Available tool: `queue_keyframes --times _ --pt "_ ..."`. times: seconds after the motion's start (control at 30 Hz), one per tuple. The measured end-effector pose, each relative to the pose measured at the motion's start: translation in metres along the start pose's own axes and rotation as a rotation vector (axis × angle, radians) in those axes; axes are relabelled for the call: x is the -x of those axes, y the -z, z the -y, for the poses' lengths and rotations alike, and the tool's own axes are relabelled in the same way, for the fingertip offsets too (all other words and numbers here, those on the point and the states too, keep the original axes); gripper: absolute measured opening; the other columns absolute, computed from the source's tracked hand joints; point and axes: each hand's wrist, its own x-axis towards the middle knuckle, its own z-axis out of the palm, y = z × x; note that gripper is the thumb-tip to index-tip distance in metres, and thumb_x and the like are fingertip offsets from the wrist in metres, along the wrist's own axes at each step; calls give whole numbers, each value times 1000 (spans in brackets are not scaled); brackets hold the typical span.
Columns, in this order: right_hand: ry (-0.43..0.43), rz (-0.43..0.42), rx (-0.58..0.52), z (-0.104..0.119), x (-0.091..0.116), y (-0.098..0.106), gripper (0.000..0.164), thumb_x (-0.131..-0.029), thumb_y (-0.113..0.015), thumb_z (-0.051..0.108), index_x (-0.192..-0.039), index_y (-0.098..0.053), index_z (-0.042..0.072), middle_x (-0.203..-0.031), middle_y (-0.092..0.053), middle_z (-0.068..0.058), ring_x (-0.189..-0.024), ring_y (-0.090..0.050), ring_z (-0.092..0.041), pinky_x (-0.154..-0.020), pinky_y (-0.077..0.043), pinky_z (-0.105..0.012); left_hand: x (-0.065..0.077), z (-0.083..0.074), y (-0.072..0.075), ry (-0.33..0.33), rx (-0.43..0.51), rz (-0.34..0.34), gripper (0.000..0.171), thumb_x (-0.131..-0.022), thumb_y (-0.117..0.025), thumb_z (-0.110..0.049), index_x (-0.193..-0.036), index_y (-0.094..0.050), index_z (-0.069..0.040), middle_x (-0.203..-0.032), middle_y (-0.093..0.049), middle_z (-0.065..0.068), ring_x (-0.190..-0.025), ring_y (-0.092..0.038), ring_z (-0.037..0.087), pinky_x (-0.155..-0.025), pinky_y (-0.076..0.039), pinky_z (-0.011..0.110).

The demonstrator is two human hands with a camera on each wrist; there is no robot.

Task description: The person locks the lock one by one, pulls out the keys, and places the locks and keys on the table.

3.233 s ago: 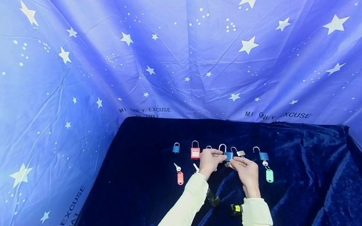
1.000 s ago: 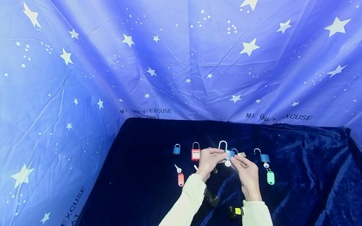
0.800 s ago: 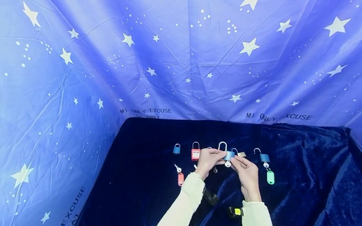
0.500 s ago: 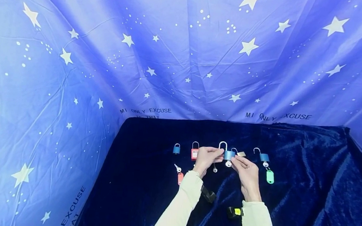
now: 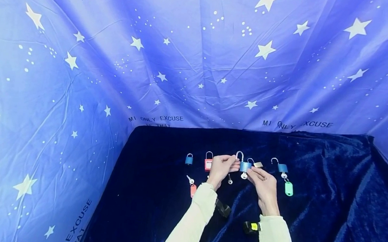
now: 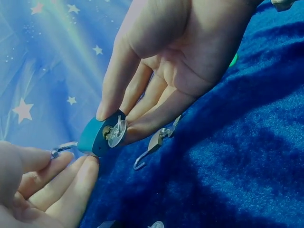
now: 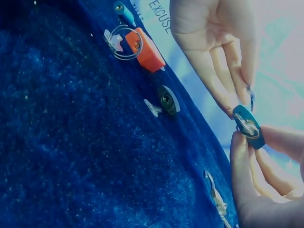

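In both wrist views a blue padlock [image 5: 245, 167] is held up between the two hands, its shackle [image 5: 240, 154] out to the left side of the body. My left hand [image 5: 220, 170] pinches the free end of that shackle between thumb and forefinger, its other fingers reaching toward the lock body. With thumb and fingers, my right hand [image 5: 264, 186] grips the body from the right. A silver key [image 6: 117, 134] sits in the keyhole at the bottom. Close behind the right hand lies a brass padlock [image 5: 258, 164] with its shackle open.
Dark blue velvet covers the table [image 5: 328, 209]. Left lie a small blue padlock [image 5: 188, 159], a red padlock [image 5: 208, 165] and a key with red tag [image 5: 193, 190]. A dark padlock [image 7: 167, 100] is beside them. Right is an open blue padlock [image 5: 282, 168] with green tag [image 5: 289, 188].
My left fingertips have moved left off the blue padlock's body and up onto its shackle. The key under the lock now faces flat to view. The right hand keeps its grip on the body.
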Motion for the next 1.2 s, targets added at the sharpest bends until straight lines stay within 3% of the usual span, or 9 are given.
queue_keyframes --times 0.27,0.53,0.63,0.87,1.03,1.2 --pt "-1 -21 -35 -1 2 -1 45 -93 -70 11 -128 -56 -14 -85 -71 12 -78 -70 2 -80 -57 -19 -5 -1 0 -21 -10 14 28 -96 -62 -12 -105 -69 14 -98 -74 23 -89 -74 31 -79 -60 31" --pt "2 12 -31 -2 3 -2 44 -94 -69 12 -128 -56 -12 -88 -71 12 -81 -69 1 -82 -57 -19 -7 -3 0 -24 8 38 25 -93 -70 -15 -102 -73 8 -100 -73 26 -89 -74 32 -80 -60 34" --pt "3 23 -16 -2 4 -3 45 -94 -69 14 -129 -56 -11 -90 -72 12 -83 -69 1 -83 -56 -18 -8 -3 -1 -29 8 49 26 -90 -73 -15 -106 -71 6 -101 -73 26 -89 -74 30 -78 -61 33" --pt "9 28 13 -3 6 -4 45 -94 -69 16 -129 -57 -10 -96 -72 8 -85 -69 1 -83 -56 -18 -11 -1 -4 -30 -9 67 47 -86 -77 -13 -125 -60 7 -98 -75 17 -83 -72 15 -74 -61 30" --pt "16 41 -7 -2 6 -6 46 -94 -69 14 -129 -56 -12 -92 -73 9 -84 -69 1 -82 -56 -18 -12 0 -5 -64 -76 53 45 -85 -77 -13 -123 -63 6 -90 -75 12 -72 -66 6 -68 -57 22" --pt "7 42 -11 -3 7 -8 45 -94 -69 13 -129 -56 -12 -88 -73 12 -83 -69 1 -82 -56 -18 -11 -1 -5 -97 -122 47 38 -84 -78 -12 -117 -68 3 -82 -72 7 -67 -61 3 -63 -50 17"
